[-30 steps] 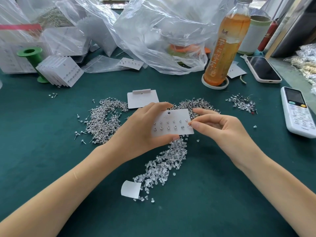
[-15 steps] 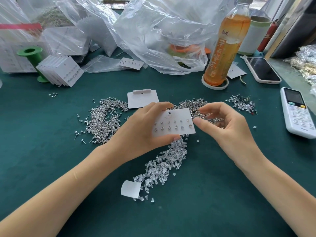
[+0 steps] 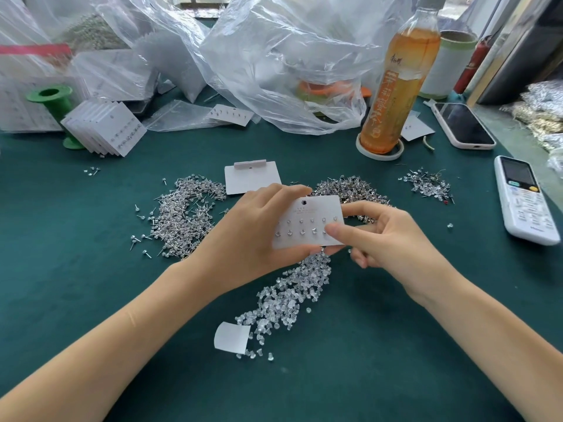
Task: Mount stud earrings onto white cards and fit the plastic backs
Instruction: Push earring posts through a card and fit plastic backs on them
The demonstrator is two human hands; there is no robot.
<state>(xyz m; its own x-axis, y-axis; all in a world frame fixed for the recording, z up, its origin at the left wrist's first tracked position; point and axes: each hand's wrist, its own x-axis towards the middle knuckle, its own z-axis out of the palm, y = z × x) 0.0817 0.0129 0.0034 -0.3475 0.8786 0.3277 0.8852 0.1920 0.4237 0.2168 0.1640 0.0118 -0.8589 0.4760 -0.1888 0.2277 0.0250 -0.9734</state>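
Note:
My left hand (image 3: 246,229) holds a white card (image 3: 310,210) above the green table, fingers on its top edge and thumb under its bottom edge. Two rows of small studs sit in the card. My right hand (image 3: 384,239) pinches the card's lower right corner, thumb on the front by the last stud, fingers curled behind. A heap of loose stud earrings (image 3: 185,214) lies to the left, another heap (image 3: 353,187) lies behind the card. Clear plastic backs (image 3: 286,296) trail down below the card.
A blank card (image 3: 253,178) lies behind my left hand, a stack of filled cards (image 3: 103,127) at the back left. A drink bottle (image 3: 396,86), phone (image 3: 463,124) and remote (image 3: 525,199) stand right. Plastic bags (image 3: 274,56) fill the back. A paper scrap (image 3: 231,338) lies near.
My right hand drew back from the card's right edge, then came back lower and now pinches the lower right corner. The left hand kept the card nearly still.

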